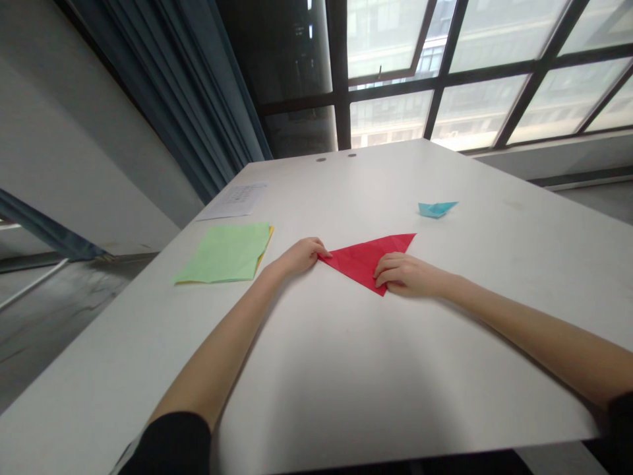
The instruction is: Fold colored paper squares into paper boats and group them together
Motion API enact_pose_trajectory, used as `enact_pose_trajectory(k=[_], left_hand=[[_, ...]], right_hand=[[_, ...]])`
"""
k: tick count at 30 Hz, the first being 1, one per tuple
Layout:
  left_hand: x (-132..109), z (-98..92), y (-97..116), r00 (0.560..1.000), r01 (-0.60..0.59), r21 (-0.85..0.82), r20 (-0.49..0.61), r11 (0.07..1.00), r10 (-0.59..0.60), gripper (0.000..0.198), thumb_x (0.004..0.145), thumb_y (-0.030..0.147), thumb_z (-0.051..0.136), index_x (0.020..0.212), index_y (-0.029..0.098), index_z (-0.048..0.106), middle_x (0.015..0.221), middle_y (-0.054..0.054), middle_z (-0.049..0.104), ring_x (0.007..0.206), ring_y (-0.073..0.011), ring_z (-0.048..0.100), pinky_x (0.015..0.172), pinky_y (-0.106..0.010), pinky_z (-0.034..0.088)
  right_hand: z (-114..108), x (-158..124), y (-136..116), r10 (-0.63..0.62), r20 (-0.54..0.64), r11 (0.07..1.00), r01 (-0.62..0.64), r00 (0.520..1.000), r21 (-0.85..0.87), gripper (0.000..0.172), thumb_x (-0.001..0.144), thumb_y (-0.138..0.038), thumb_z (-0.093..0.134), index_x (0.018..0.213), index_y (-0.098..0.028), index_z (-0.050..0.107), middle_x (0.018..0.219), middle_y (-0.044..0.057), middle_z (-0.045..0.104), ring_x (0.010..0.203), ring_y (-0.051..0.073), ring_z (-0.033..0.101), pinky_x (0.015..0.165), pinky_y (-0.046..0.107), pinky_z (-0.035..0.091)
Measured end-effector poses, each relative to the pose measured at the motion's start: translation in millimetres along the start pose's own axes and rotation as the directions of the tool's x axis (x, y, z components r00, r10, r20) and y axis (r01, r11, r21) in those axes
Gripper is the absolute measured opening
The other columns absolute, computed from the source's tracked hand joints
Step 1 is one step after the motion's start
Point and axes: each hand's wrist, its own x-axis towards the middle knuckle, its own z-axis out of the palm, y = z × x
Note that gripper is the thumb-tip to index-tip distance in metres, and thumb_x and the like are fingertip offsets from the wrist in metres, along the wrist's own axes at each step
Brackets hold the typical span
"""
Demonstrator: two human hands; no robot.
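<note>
A red sheet of paper [359, 258], folded into a triangle, lies on the white table [316, 369] in front of me. My left hand [302, 255] pinches its left corner, thumb and fingers closed on the paper. Toward the near right corner, my right hand [403, 274] rests on the red paper with its fingers bent and pressed together against the surface. The fingertips cover part of the right edge, so whether they grip or only press is hard to see.
A stack of green paper [227, 254], with yellow showing beneath, lies to the left. Behind it is a printed white sheet [235, 201]. A small folded blue paper boat [437, 209] stands at the back right. Blue curtains [182, 79] and windows [390, 112] are beyond the table.
</note>
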Motion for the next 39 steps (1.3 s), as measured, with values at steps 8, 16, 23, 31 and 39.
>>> enact_pose_trajectory(k=[8, 16, 23, 31, 39], left_hand=[[-0.3, -0.2, -0.4, 1.000, 0.022, -0.004, 0.005, 1.000, -0.022, 0.047, 0.066, -0.003, 0.038, 0.092, 0.019, 0.070, 0.090, -0.004, 0.063, 0.078, -0.0106, 0.060, 0.075, -0.022, 0.046], [0.0, -3.8, 8.9, 0.999, 0.051, 0.004, 0.019, 0.999, -0.051, 0.048, 0.063, -0.004, 0.037, 0.091, 0.018, 0.070, 0.091, -0.004, 0.064, 0.081, -0.0113, 0.060, 0.078, -0.022, 0.046], [1.1, -5.4, 11.4, 0.994, 0.103, 0.054, 0.022, 0.993, -0.104, 0.039, 0.068, 0.001, 0.041, 0.087, 0.017, 0.070, 0.090, -0.004, 0.064, 0.080, -0.0114, 0.060, 0.079, -0.022, 0.046], [9.0, 12.9, 53.6, 0.991, 0.124, 0.292, -0.081, 0.948, -0.105, 0.029, 0.082, 0.017, 0.041, 0.101, 0.016, 0.063, 0.103, -0.009, 0.062, 0.099, -0.0194, 0.055, 0.089, -0.032, 0.044], [11.6, 50.6, 90.0, 0.935, 0.328, 0.302, 0.029, 0.895, -0.353, 0.056, 0.091, 0.043, 0.024, 0.138, 0.011, 0.026, 0.147, -0.013, 0.021, 0.135, -0.0263, 0.018, 0.107, -0.046, 0.021]], right_hand=[[-0.8, -1.0, -0.5, 0.008, 0.015, 1.000, -0.008, 1.000, 0.023, 0.028, 0.071, -0.008, 0.046, 0.085, -0.020, 0.067, 0.092, 0.007, 0.066, 0.089, 0.019, 0.056, 0.081, 0.035, 0.044], [-2.8, -0.9, -4.5, 0.070, 0.046, 0.996, -0.073, 0.996, 0.057, 0.025, 0.073, -0.012, 0.047, 0.085, -0.017, 0.067, 0.087, 0.008, 0.064, 0.082, 0.018, 0.056, 0.076, 0.034, 0.044], [-3.0, -1.3, -5.6, 0.114, 0.053, 0.990, -0.118, 0.992, 0.082, 0.017, 0.078, -0.028, 0.055, 0.085, -0.017, 0.066, 0.087, 0.009, 0.062, 0.082, 0.019, 0.056, 0.076, 0.033, 0.043], [-2.6, -1.9, -4.0, 0.092, 0.050, 0.990, -0.097, 0.994, 0.103, 0.019, 0.079, -0.031, 0.056, 0.088, -0.018, 0.065, 0.090, 0.009, 0.063, 0.085, 0.019, 0.056, 0.078, 0.033, 0.043], [-3.8, 2.7, -8.4, 0.099, 0.040, 0.990, -0.103, 0.994, 0.097, 0.017, 0.081, -0.030, 0.053, 0.080, -0.017, 0.064, 0.080, 0.007, 0.064, 0.080, 0.017, 0.056, 0.077, 0.032, 0.043]])
